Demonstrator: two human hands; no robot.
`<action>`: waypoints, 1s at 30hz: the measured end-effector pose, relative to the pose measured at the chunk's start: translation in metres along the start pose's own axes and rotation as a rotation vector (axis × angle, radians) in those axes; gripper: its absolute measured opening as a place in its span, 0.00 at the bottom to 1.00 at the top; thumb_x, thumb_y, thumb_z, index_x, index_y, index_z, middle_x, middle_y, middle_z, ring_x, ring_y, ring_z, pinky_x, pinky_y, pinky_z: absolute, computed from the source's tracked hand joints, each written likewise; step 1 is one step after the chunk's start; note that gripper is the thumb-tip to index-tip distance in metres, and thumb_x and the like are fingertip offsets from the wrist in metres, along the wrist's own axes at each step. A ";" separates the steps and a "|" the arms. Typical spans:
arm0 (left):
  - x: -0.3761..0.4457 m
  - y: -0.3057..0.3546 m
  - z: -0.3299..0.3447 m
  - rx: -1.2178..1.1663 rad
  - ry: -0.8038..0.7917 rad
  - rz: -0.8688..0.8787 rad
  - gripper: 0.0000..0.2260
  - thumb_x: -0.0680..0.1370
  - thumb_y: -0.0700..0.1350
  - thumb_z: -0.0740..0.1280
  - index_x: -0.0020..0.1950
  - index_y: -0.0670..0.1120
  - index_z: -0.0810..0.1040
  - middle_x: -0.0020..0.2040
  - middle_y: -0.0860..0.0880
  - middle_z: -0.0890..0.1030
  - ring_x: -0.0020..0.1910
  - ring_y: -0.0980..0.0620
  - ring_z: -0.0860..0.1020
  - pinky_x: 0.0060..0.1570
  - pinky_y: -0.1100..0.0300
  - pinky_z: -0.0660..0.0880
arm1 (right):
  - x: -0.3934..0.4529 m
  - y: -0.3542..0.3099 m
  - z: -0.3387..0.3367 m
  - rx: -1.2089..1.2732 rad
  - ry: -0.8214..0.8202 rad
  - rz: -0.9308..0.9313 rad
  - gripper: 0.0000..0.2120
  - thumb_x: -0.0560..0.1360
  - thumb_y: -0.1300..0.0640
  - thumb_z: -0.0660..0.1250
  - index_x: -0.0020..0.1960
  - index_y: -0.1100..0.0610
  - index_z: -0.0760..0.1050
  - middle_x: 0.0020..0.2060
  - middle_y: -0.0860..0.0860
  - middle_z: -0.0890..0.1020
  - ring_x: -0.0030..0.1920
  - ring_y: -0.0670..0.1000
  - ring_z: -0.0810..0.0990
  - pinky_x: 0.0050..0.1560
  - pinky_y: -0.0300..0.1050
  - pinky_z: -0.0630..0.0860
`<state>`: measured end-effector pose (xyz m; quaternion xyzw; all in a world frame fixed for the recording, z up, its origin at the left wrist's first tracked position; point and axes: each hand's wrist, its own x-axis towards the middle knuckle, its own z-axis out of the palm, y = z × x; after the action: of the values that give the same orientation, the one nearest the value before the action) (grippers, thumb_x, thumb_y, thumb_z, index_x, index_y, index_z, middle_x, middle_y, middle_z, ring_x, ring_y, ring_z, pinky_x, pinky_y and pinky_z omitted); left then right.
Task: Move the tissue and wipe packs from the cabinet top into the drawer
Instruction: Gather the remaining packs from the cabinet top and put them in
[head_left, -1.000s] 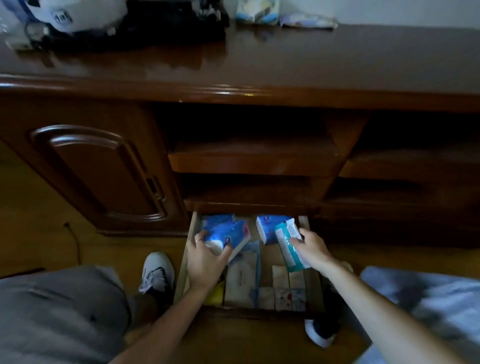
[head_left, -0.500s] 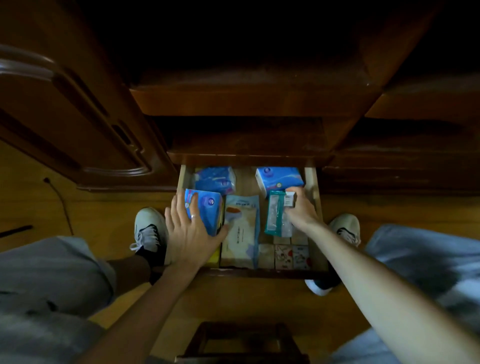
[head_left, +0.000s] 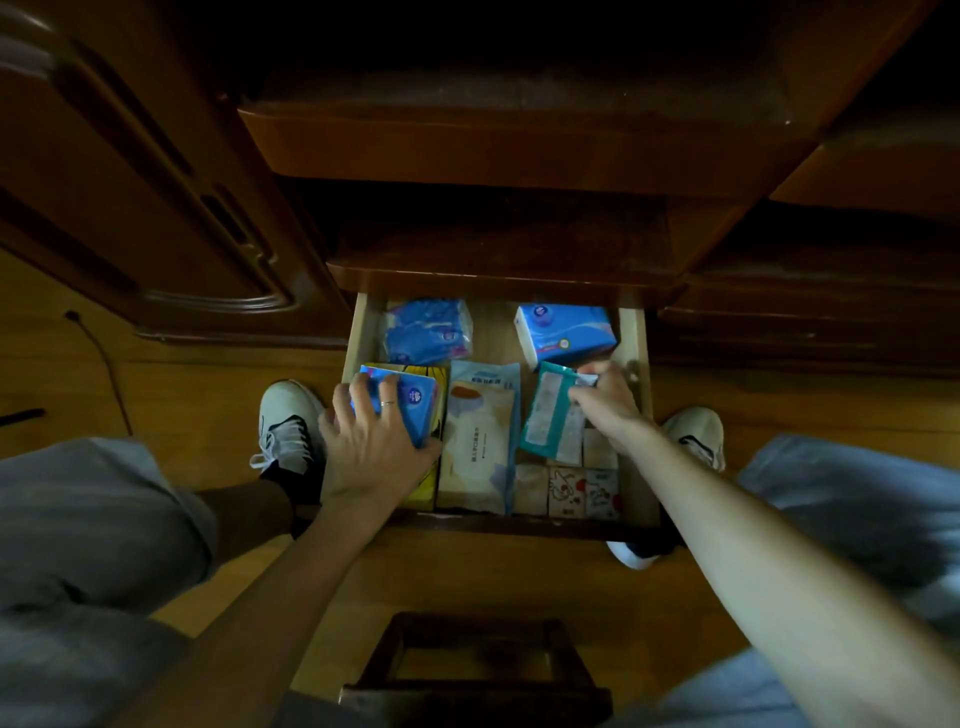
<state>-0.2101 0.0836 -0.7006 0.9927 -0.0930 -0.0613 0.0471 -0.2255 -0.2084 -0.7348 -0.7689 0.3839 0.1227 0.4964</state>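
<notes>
- Two packs are being set down at once in the open drawer (head_left: 636, 415), which is lying at the centre of the view.
- At the drawer's 9 o'clock side, the left hand (head_left: 374, 447) is curling its fingers and thumb round a blue tissue pack (head_left: 415, 402), which is lying on top of a yellow pack (head_left: 428, 375).
- Toward 11 o'clock, a soft blue pack (head_left: 428, 330) is resting at the back of the drawer.
- At the middle, a pale wipe pack (head_left: 480, 441) is lying flat, running from front to back.
- Toward 1 o'clock, a blue-and-white tissue pack (head_left: 566, 332) is sitting at the back.
- At 3 o'clock, the right hand (head_left: 605, 402) is pinching the far end of a teal wipe pack (head_left: 550, 421), which is lying tilted over small packets (head_left: 569, 491) at the front.
- Judging by this, the task is looking well along: several packs are already inside and these two are nearly placed.
- The cabinet top is lying out of view, so whether more packs are waiting there cannot be told.
</notes>
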 end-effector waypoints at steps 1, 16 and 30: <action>0.001 0.002 -0.003 -0.022 0.024 -0.009 0.39 0.65 0.65 0.69 0.70 0.44 0.68 0.69 0.38 0.67 0.68 0.35 0.65 0.64 0.39 0.67 | -0.001 -0.002 0.005 0.013 -0.061 -0.014 0.16 0.78 0.60 0.69 0.62 0.50 0.70 0.53 0.49 0.80 0.50 0.48 0.83 0.43 0.45 0.80; 0.006 0.007 0.010 0.017 0.043 0.390 0.18 0.75 0.49 0.68 0.63 0.45 0.79 0.70 0.42 0.70 0.73 0.39 0.64 0.70 0.40 0.65 | -0.024 0.012 0.077 -0.506 -0.511 -0.188 0.39 0.75 0.56 0.76 0.79 0.51 0.59 0.65 0.55 0.79 0.63 0.55 0.80 0.61 0.52 0.79; 0.053 0.022 -0.180 -0.240 0.458 0.413 0.12 0.74 0.47 0.68 0.57 0.52 0.81 0.59 0.53 0.78 0.54 0.49 0.79 0.48 0.55 0.79 | -0.105 -0.189 -0.047 -0.347 -0.102 -0.700 0.09 0.77 0.54 0.69 0.56 0.44 0.82 0.43 0.43 0.87 0.41 0.47 0.85 0.45 0.52 0.83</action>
<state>-0.1390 0.0667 -0.5264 0.9281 -0.2715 0.1640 0.1949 -0.1704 -0.1595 -0.5259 -0.9188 0.0470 0.0471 0.3890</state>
